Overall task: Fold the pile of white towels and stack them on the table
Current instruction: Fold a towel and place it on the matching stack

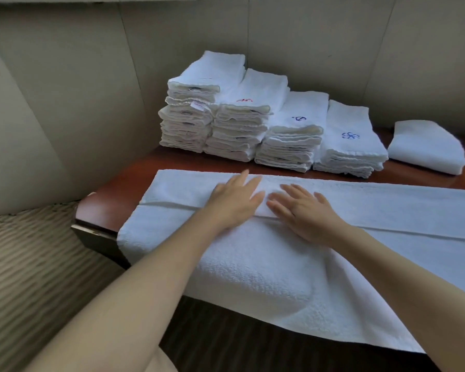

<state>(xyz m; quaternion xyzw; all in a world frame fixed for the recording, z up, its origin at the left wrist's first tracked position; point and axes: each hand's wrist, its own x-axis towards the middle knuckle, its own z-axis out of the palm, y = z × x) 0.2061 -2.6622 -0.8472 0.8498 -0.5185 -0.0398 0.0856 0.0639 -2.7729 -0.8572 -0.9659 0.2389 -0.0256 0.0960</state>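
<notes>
Both palms flat on one long white towel [253, 264].
My left hand [232, 201] and right hand [305, 210] press it with straight fingers, side by side, on the wooden table [113, 208]; folded stacks [253, 122] stand behind.

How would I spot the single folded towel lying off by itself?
Look along the back of the wooden table, past the row of towel stacks by the wall. At the row's right end lies the lone folded towel, apart from them. It is not stacked and shows no stitched mark.

Left hand [234, 201], right hand [304, 210] flat on towel [253, 264]
</notes>
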